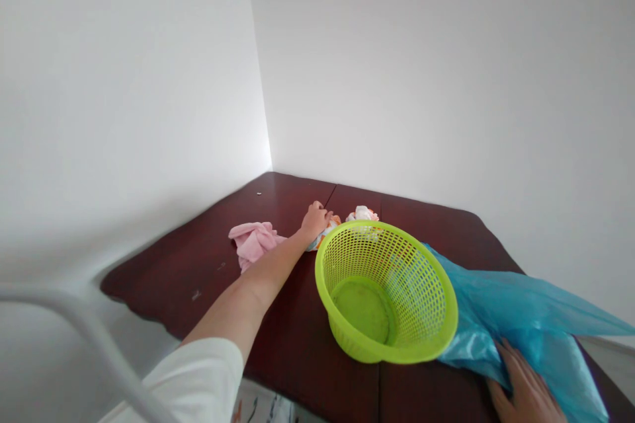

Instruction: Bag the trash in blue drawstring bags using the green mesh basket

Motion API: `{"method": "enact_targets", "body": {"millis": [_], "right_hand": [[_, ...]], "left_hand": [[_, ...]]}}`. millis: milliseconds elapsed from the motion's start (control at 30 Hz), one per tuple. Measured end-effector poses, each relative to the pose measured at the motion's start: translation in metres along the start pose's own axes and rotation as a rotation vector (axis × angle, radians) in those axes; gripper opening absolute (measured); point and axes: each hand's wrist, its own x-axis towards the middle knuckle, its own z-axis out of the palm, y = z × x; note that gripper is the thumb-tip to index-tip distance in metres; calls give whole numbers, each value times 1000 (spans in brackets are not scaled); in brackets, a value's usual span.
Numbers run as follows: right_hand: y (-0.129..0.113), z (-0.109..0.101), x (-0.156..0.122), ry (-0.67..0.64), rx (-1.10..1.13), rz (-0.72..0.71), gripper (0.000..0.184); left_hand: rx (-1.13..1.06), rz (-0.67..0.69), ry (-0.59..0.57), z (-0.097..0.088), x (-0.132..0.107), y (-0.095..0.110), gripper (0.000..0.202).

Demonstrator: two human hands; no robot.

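Note:
My left hand (316,219) reaches across the table with its fingers curled over a white cloth (326,231) with orange and blue patterning. Just left of that forearm lies a crumpled pink cloth (254,240). A lime-green plastic basket (342,334) with mesh sides stands tilted towards me, nothing inside it. Behind its rim shows another bunched white and orange cloth (364,213), partly hidden. To the basket's right spreads a thin blue plastic bag (536,301). My right hand (528,390) rests on the bag, fingers stretched out and thumb apart.
The dark red wooden table (307,344) has wavy edges and seams across its top. White walls meet at a corner behind it. A small white bit (258,193) lies near the back left. A pale curved bar (74,317) crosses the lower left, close to the camera.

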Motion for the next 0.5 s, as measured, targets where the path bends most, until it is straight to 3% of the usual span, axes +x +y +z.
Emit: {"method": "enact_targets", "body": {"millis": [167,267,400,500], "right_hand": [[-21,-16,4,-131,-86,67,85],[-42,-29,8,-185,-112,94,69],[-61,-37,12,-200,-122,142,66],[-64,-37,11,-200,-123,153,66]], "left_hand": [[53,75,-73,-9,-11,7,53],[77,134,-91,-14,-15,11,44],[86,136,-129,-18,-14,15,44],[75,132,-193,-23,-14,16,32]]}}
